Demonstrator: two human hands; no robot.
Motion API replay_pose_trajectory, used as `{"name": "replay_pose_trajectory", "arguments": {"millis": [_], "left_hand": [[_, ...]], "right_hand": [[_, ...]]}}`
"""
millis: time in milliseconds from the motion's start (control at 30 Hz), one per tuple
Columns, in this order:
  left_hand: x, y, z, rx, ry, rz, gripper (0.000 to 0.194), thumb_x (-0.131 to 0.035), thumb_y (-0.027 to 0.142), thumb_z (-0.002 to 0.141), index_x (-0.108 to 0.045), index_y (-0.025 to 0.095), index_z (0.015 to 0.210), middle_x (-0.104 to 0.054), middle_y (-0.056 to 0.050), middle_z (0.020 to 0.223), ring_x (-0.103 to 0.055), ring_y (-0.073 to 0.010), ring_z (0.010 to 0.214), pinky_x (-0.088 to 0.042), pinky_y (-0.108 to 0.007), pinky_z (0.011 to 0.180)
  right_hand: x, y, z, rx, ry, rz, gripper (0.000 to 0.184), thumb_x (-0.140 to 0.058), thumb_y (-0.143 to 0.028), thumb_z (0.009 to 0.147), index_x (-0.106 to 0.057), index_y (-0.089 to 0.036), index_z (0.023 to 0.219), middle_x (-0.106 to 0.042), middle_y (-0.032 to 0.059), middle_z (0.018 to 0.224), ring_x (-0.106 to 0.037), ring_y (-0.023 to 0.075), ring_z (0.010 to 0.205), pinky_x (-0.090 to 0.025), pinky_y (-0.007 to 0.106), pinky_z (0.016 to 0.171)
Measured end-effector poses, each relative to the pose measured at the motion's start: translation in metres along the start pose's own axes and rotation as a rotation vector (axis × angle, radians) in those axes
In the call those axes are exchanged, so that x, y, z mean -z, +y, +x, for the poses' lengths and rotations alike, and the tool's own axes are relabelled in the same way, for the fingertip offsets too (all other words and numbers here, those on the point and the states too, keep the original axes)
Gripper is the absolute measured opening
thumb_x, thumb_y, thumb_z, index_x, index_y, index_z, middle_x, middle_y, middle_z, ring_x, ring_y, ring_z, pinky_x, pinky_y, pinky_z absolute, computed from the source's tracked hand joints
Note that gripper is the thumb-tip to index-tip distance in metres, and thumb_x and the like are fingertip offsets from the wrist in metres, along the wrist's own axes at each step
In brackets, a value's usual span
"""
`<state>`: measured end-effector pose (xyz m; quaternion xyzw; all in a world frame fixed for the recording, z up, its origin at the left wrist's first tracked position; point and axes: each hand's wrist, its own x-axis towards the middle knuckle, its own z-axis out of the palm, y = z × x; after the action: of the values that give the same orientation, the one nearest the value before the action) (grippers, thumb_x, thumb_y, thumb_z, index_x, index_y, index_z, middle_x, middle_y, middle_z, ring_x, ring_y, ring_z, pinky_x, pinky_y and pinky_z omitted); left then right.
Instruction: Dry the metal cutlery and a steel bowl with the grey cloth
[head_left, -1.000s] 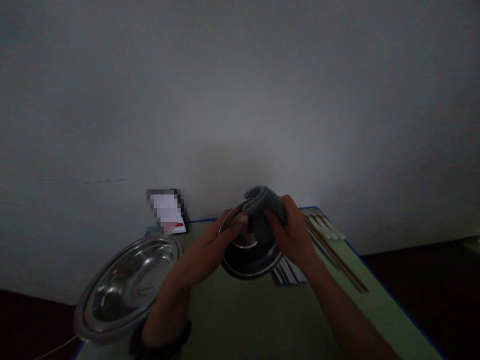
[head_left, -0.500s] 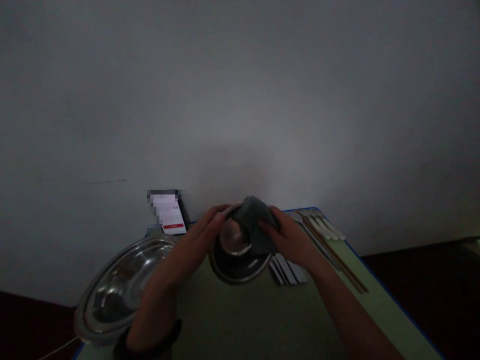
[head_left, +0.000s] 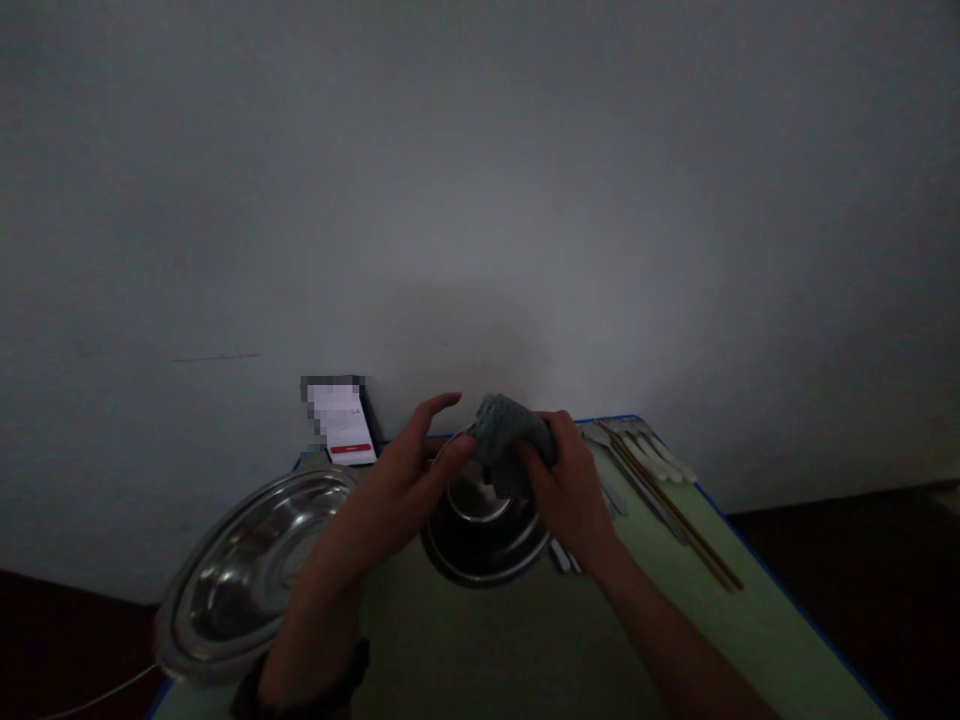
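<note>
A small shiny metal bowl (head_left: 484, 560) is held above the green table, its hollow facing me. My left hand (head_left: 409, 485) grips its far left rim, thumb on the near side and the index finger lifted off. A grey-green cloth (head_left: 508, 430) is bunched in my right hand (head_left: 568, 485), whose thumb presses over it. The cloth lies over the bowl's upper right rim and partly into the bowl. Fingers behind the cloth and rim are hidden.
A large metal basin (head_left: 236, 570) sits on the table's left. Behind it a lit phone (head_left: 345, 425) leans against the wall (head_left: 480, 200). On the right lie wooden chopsticks (head_left: 686, 525), white-handled cutlery (head_left: 656, 455) and metal utensils (head_left: 566, 558). The table (head_left: 787, 640) has a blue edge.
My left index finger has lifted from the bowl. The bowl has tipped and shifted slightly lower, and the cloth has bunched up more at its rim under my right hand.
</note>
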<state>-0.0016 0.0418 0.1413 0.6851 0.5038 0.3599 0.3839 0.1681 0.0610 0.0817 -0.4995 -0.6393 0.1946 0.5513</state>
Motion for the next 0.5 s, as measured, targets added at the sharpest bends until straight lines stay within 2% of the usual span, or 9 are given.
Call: {"name": "replay_pose_trajectory", "arguments": {"millis": [67, 100, 167, 233, 267, 300, 367, 433, 500], "left_hand": [[-0.004, 0.0, 0.001, -0.018, 0.039, -0.013, 0.051, -0.047, 0.046, 0.087, -0.038, 0.022, 0.131, -0.067, -0.002, 0.077, -0.061, -0.0164, 0.065, -0.045, -0.023, 0.054], [-0.007, 0.0, 0.002, -0.03, 0.105, -0.014, 0.049, -0.046, 0.047, 0.087, -0.039, 0.023, 0.13, -0.067, -0.001, 0.077, -0.061, -0.0162, 0.064, -0.045, -0.023, 0.053], [-0.013, 0.0, 0.005, -0.06, 0.313, -0.015, 0.048, -0.044, 0.048, 0.088, -0.042, 0.023, 0.129, -0.067, -0.003, 0.084, -0.062, -0.0171, 0.07, -0.046, -0.024, 0.056], [-0.018, -0.001, 0.009, -0.103, 0.51, -0.028, 0.046, -0.04, 0.049, 0.089, -0.044, 0.023, 0.127, -0.065, -0.006, 0.103, -0.062, -0.0197, 0.088, -0.049, -0.027, 0.07], [-0.019, -0.002, 0.01, -0.125, 0.556, -0.037, 0.046, -0.038, 0.049, 0.09, -0.045, 0.023, 0.127, -0.062, -0.006, 0.112, -0.059, -0.021, 0.099, -0.048, -0.029, 0.08], [-0.02, -0.002, 0.011, -0.139, 0.556, -0.047, 0.045, -0.036, 0.048, 0.091, -0.046, 0.023, 0.127, -0.059, -0.006, 0.12, -0.054, -0.0219, 0.11, -0.044, -0.031, 0.089], [-0.017, -0.005, 0.009, -0.131, 0.441, -0.082, 0.045, -0.037, 0.049, 0.09, -0.049, 0.025, 0.126, -0.056, -0.004, 0.127, -0.045, -0.0232, 0.122, -0.036, -0.034, 0.101], [-0.011, -0.007, 0.004, -0.092, 0.256, -0.145, 0.045, -0.041, 0.051, 0.088, -0.053, 0.026, 0.124, -0.058, -0.003, 0.126, -0.041, -0.0252, 0.126, -0.031, -0.037, 0.105], [-0.007, -0.01, -0.001, -0.057, 0.055, -0.226, 0.045, -0.045, 0.05, 0.087, -0.056, 0.025, 0.123, -0.06, -0.004, 0.124, -0.043, -0.0269, 0.125, -0.031, -0.04, 0.105]], "right_hand": [[-0.001, -0.001, -0.001, -0.068, 0.082, 0.037, 0.021, -0.049, -0.036, 0.084, -0.05, -0.02, 0.097, -0.056, 0.0056, 0.095, -0.052, 0.0196, 0.089, -0.041, 0.034, 0.079], [-0.002, -0.002, -0.003, -0.115, 0.136, 0.064, 0.024, -0.046, -0.039, 0.085, -0.049, -0.02, 0.1, -0.056, 0.0065, 0.097, -0.052, 0.0199, 0.09, -0.041, 0.034, 0.08], [-0.009, -0.007, -0.009, -0.21, 0.208, 0.129, 0.03, -0.039, -0.043, 0.088, -0.045, -0.019, 0.105, -0.055, 0.0086, 0.102, -0.053, 0.0203, 0.094, -0.042, 0.034, 0.08], [-0.016, -0.012, -0.015, -0.282, 0.211, 0.184, 0.035, -0.035, -0.044, 0.088, -0.042, -0.019, 0.111, -0.055, 0.0107, 0.108, -0.053, 0.0205, 0.097, -0.042, 0.033, 0.082], [-0.019, -0.013, -0.017, -0.303, 0.198, 0.2, 0.036, -0.036, -0.044, 0.088, -0.041, -0.018, 0.114, -0.055, 0.0114, 0.11, -0.054, 0.0205, 0.099, -0.042, 0.033, 0.083], [-0.02, -0.012, -0.018, -0.311, 0.175, 0.206, 0.037, -0.036, -0.043, 0.088, -0.04, -0.018, 0.115, -0.056, 0.0115, 0.111, -0.054, 0.0206, 0.1, -0.042, 0.033, 0.083], [-0.016, -0.008, -0.015, -0.281, 0.092, 0.189, 0.033, -0.039, -0.041, 0.087, -0.043, -0.019, 0.112, -0.058, 0.01, 0.107, -0.055, 0.0207, 0.097, -0.043, 0.033, 0.083], [-0.004, -0.002, -0.006, -0.191, -0.028, 0.136, 0.026, -0.043, -0.037, 0.086, -0.047, -0.019, 0.104, -0.06, 0.0076, 0.099, -0.056, 0.0206, 0.092, -0.043, 0.034, 0.081], [0.011, 0.003, 0.003, -0.11, -0.089, 0.055, 0.02, -0.045, -0.033, 0.085, -0.05, -0.019, 0.099, -0.059, 0.0064, 0.094, -0.055, 0.0201, 0.088, -0.044, 0.034, 0.08]]}}
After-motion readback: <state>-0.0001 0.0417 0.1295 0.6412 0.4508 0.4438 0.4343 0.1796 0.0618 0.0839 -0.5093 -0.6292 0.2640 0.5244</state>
